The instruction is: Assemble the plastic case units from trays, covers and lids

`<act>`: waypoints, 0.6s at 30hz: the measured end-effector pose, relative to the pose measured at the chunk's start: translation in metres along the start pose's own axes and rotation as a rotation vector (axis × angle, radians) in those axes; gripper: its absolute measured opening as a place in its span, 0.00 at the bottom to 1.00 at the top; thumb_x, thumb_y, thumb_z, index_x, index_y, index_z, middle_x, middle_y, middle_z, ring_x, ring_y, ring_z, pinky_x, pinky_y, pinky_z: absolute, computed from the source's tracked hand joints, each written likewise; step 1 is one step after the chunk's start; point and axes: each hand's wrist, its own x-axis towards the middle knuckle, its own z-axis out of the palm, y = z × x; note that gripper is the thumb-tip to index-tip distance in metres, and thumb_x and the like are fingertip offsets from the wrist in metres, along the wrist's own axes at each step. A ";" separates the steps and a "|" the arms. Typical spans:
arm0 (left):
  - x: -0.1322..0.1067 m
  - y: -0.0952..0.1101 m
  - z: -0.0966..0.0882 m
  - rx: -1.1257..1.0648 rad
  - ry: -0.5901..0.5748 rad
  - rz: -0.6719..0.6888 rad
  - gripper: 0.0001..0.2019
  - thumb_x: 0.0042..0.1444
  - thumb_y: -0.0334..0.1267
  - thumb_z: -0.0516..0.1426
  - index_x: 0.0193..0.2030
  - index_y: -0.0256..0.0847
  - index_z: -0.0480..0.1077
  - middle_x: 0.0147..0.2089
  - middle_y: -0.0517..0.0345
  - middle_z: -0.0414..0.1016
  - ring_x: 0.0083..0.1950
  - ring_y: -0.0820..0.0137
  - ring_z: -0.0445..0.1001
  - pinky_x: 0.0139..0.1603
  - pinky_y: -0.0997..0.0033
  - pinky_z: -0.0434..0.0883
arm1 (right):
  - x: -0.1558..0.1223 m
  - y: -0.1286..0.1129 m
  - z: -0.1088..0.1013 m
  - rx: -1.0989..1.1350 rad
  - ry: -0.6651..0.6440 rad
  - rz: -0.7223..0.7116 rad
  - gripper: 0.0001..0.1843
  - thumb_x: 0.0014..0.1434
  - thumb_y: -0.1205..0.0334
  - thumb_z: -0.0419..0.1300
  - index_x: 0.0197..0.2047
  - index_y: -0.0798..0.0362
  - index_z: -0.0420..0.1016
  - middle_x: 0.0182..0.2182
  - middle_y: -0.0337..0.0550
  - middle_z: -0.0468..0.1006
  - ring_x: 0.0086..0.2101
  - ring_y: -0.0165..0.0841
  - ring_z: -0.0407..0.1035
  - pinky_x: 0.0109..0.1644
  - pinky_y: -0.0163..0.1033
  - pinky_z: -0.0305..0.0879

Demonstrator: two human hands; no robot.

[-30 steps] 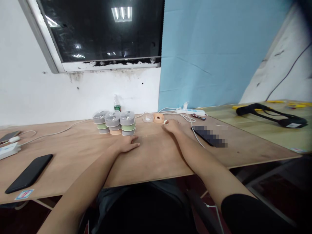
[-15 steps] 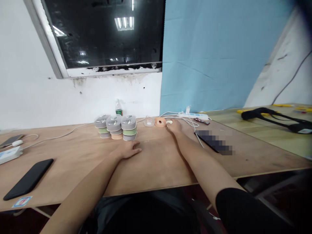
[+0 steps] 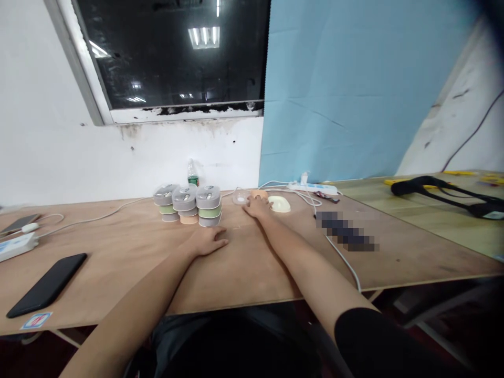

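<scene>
Head view, our sole view.

Item 1: right hand [image 3: 258,206]. We find it palm down over the far part of the table [image 3: 244,268], fingers bent over the orange container. Whether they pinch its walls or merely rest on it, we cannot tell; the hand hides the contact.

Item 2: orange container [image 3: 260,193]. Under and just beyond the right fingers, partly covered by them. We judge it light, of stiff plastic, smooth enough to skid if pushed from one side, not readily broken. Best hold, in our estimate: thumb and fingers on opposite walls, below the rim.

Item 3: cream-coloured piece [image 3: 280,205]. Just right of the right hand, lying on the table. We take it for thin, rigid and light; we favour two opposite edges, the smooth face offering little purchase.

Item 4: clear piece [image 3: 240,198]. Just left of the right fingers. Probably slick, and the likeliest here to crack; edges only, lightly pressed.

Item 5: left hand [image 3: 207,241]. Left of the right hand and nearer the body, resting on the table, thumb apart from the fingers, grasping nothing.

Item 6: stacked containers [image 3: 185,198]. Just beyond the left hand, grey, green and orange tiers. We expect tiers to shift if knocked; hold low, from both sides.
</scene>
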 end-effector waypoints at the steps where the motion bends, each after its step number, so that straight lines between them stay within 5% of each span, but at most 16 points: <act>1: 0.000 0.000 0.000 0.002 -0.002 0.003 0.27 0.59 0.55 0.52 0.60 0.41 0.67 0.40 0.53 0.77 0.39 0.62 0.74 0.37 0.66 0.67 | 0.000 -0.003 0.002 -0.010 -0.014 -0.005 0.30 0.57 0.41 0.54 0.59 0.45 0.67 0.61 0.56 0.61 0.60 0.57 0.51 0.58 0.74 0.40; 11: 0.002 -0.002 0.000 0.006 -0.010 0.005 0.28 0.59 0.56 0.51 0.59 0.40 0.68 0.39 0.53 0.76 0.38 0.63 0.73 0.35 0.67 0.66 | -0.010 0.000 0.006 -0.011 -0.021 -0.181 0.23 0.58 0.47 0.55 0.54 0.46 0.70 0.56 0.54 0.67 0.57 0.53 0.56 0.58 0.67 0.50; 18: 0.002 -0.004 0.000 0.006 -0.021 0.010 0.29 0.59 0.57 0.51 0.60 0.39 0.67 0.39 0.52 0.76 0.37 0.64 0.73 0.34 0.67 0.66 | -0.022 -0.006 0.000 0.033 0.177 -0.198 0.27 0.55 0.61 0.55 0.59 0.50 0.65 0.56 0.54 0.67 0.57 0.48 0.56 0.64 0.56 0.45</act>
